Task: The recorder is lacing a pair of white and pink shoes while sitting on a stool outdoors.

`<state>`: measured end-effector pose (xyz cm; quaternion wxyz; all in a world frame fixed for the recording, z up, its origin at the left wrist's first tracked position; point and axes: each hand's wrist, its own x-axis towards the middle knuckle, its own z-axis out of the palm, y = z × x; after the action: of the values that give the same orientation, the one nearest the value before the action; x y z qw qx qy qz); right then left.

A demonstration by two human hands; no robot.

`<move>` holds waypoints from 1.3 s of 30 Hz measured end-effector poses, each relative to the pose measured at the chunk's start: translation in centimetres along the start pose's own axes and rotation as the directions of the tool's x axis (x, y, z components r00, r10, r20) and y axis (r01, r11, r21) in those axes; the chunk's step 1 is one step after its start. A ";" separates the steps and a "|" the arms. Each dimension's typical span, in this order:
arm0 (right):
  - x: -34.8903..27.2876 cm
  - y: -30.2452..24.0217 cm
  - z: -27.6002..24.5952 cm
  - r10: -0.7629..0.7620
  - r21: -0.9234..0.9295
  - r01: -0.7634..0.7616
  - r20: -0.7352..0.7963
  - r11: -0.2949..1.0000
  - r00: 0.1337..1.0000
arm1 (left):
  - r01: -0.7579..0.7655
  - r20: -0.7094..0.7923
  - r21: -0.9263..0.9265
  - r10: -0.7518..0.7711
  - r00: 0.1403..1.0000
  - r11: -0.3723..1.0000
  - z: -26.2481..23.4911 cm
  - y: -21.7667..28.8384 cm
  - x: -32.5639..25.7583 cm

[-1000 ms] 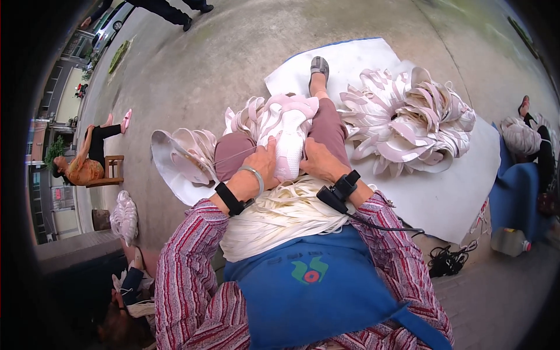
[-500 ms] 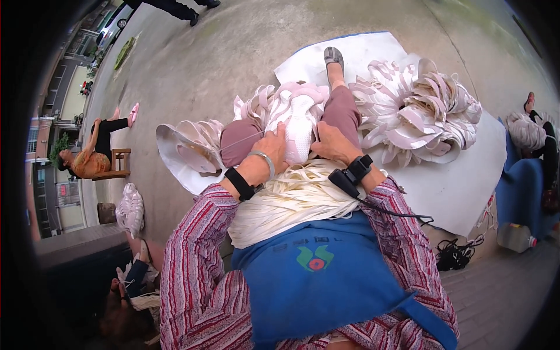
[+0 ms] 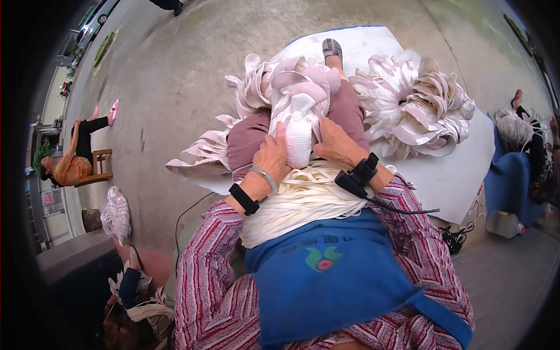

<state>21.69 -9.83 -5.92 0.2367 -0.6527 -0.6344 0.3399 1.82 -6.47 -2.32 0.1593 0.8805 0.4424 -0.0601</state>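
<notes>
A white and pale pink shoe upper lies between my knees, its mesh end toward me. My left hand grips its left edge, fingers bent against the side. Holding the opposite edge is my right hand, its thumb and fingers closed near the rim; the fingertips are partly hidden. A thick bundle of cream shoelaces covers my lap, just below both hands. More uppers are bunched beyond and over my left thigh.
A big heap of uppers rests on a white sheet at my right. A person sits on a wooden chair at far left, near another bundle of uppers. A plastic jug stands by a blue cover.
The bunched uppers beyond my hands have shifted and sit higher over my left leg. Both hands stay at the upper's edges. The view has turned slightly, and the walking person is nearly out of sight.
</notes>
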 end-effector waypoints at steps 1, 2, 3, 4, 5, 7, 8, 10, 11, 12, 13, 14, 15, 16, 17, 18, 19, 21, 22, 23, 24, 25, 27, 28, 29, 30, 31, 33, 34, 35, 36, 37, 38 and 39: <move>0.1 -0.3 -0.4 0.011 -0.018 -0.011 0.011 1.000 1.000 | -0.002 0.001 -0.024 0.002 1.000 1.000 -0.1 -0.1 0.0; 0.2 -0.7 -1.1 0.117 0.028 -0.119 0.076 0.992 0.990 | -0.024 0.014 -0.025 0.024 1.000 0.999 -0.3 -0.3 0.1; 0.4 -0.9 -1.4 0.219 0.068 -0.230 0.143 0.971 0.965 | -0.045 0.028 -0.026 0.046 0.999 0.999 -0.5 -0.4 0.1; 0.6 -0.6 -1.3 0.213 0.028 -0.217 0.105 0.976 0.971 | -0.051 0.027 -0.041 0.052 0.998 0.998 -0.5 -0.3 0.1; 0.7 -0.3 -1.4 0.223 0.016 -0.226 0.106 0.974 0.969 | -0.092 0.019 -0.041 0.093 0.995 0.995 -0.5 -0.2 -0.2; 0.8 -0.2 -1.5 0.236 0.000 -0.236 0.047 0.972 0.971 | -0.131 0.010 -0.049 0.131 0.991 0.990 0.1 -0.3 -0.8; 0.8 -0.6 -1.8 0.295 0.095 -0.301 0.074 0.949 0.953 | -0.154 -0.040 -0.036 0.153 0.987 0.987 0.6 -0.4 -1.2; 0.7 -0.6 -1.9 0.289 0.121 -0.297 0.078 0.947 0.954 | -0.178 -0.096 -0.024 0.175 0.980 0.984 0.9 -0.6 -1.1; 0.8 -0.5 -2.1 0.281 0.152 -0.290 0.077 0.945 0.957 | -0.247 -0.146 0.017 0.247 0.958 0.969 0.5 -0.6 -0.8; 1.0 -0.5 -2.2 0.279 0.147 -0.287 0.074 0.947 0.957 | -0.312 -0.193 0.063 0.318 0.928 0.948 0.3 -0.5 -0.5; 1.1 -0.6 -2.1 0.232 0.088 -0.235 0.040 0.968 0.972 | -0.313 -0.196 0.062 0.319 0.927 0.948 0.6 -0.5 -0.4; 1.1 -0.7 -2.1 0.181 0.027 -0.182 0.009 0.983 0.983 | -0.348 -0.237 0.099 0.362 0.902 0.932 1.1 -0.6 -0.3; 1.3 -0.6 -2.3 0.180 0.025 -0.181 0.006 0.983 0.984 | -0.381 -0.276 0.138 0.405 0.872 0.914 1.4 -0.6 -0.1; 1.8 -0.7 -2.8 0.187 0.030 -0.188 0.023 0.982 0.982 | -0.383 -0.277 0.141 0.408 0.870 0.913 1.4 -0.5 0.1; 2.2 -1.0 -3.2 0.193 0.034 -0.195 0.038 0.980 0.980 | -0.362 -0.290 0.176 0.400 0.870 0.915 1.5 -0.3 0.4; 2.5 -1.1 -3.8 0.243 0.016 -0.245 0.078 0.969 0.967 | -0.341 -0.303 0.209 0.392 0.869 0.916 1.6 0.1 0.6; 2.8 -1.0 -4.2 0.241 0.016 -0.243 0.068 0.970 0.968 | -0.345 -0.307 0.215 0.399 0.864 0.913 1.4 0.7 0.9; 3.4 -0.4 -4.9 0.136 -0.096 -0.129 0.065 0.987 0.989 | -0.292 -0.218 0.151 0.320 0.922 0.944 0.9 1.9 1.5; 3.5 -0.2 -4.9 0.079 -0.137 -0.066 0.092 0.988 0.993 | -0.295 -0.218 0.153 0.323 0.921 0.943 1.1 2.0 1.5; 3.3 0.1 -4.8 0.081 -0.136 -0.068 0.089 0.988 0.993 | -0.295 -0.232 0.170 0.329 0.915 0.940 1.4 2.1 1.5; 3.1 0.4 -4.5 0.158 -0.066 -0.154 0.057 0.986 0.986 | -0.295 -0.245 0.185 0.335 0.910 0.937 1.7 2.2 1.5; 2.8 0.5 -4.3 0.236 0.006 -0.237 0.032 0.972 0.971 | -0.297 -0.241 0.185 0.337 0.910 0.937 1.3 2.1 1.4; 2.2 0.9 -3.8 0.202 0.032 -0.201 -0.027 0.979 0.979 | -0.361 -0.196 0.003 0.354 0.914 0.933 0.4 1.4 1.4; 1.9 1.3 -3.6 0.167 0.053 -0.163 -0.092 0.985 0.982 | -0.365 -0.188 0.002 0.358 0.914 0.931 -0.3 1.4 1.3; 1.7 1.7 -3.3 0.175 0.059 -0.170 -0.091 0.984 0.980 | -0.406 -0.204 0.002 0.398 0.894 0.914 -1.1 1.5 1.3; 1.5 2.1 -3.1 0.082 0.018 -0.080 -0.139 0.997 0.987 | -0.446 -0.220 0.003 0.436 0.873 0.895 -1.3 1.5 1.4; 1.6 1.9 -2.9 -0.021 -0.027 0.016 -0.178 1.000 0.984 | -0.442 -0.215 0.002 0.432 0.876 0.897 -1.1 1.3 1.6; 1.5 1.4 -2.8 0.017 0.063 -0.007 -0.169 0.998 0.986 | -0.513 -0.251 -0.034 0.490 0.835 0.858 -0.7 0.9 1.8; 1.2 1.5 -2.9 0.062 0.147 -0.037 -0.166 0.988 0.984 | -0.518 -0.247 -0.036 0.495 0.833 0.855 -0.7 1.0 1.9; 1.1 2.0 -2.8 0.067 0.148 -0.042 -0.170 0.988 0.983 | -0.510 -0.224 -0.023 0.492 0.841 0.860 -0.7 1.0 1.8; 1.2 2.6 -2.7 0.074 0.165 -0.049 -0.149 0.985 0.986 | -0.502 -0.203 -0.010 0.490 0.848 0.865 -0.7 1.1 1.9; 1.3 3.1 -2.8 0.079 0.182 -0.055 -0.128 0.982 0.989 | -0.507 -0.203 -0.009 0.495 0.845 0.862 -0.7 1.3 2.1; 1.5 2.1 -3.3 0.146 0.244 -0.122 -0.080 0.962 0.986 | -0.495 -0.188 0.031 0.491 0.851 0.869 -0.3 1.3 1.9; 1.7 1.1 -3.9 0.209 0.301 -0.191 -0.028 0.934 0.978 | -0.482 -0.173 0.071 0.487 0.856 0.873 0.0 1.3 1.8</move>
<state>25.28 -7.75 -4.38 0.3151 -0.6807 -0.4991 0.4339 3.92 -5.86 -2.46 0.1164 0.9670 0.2188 0.0586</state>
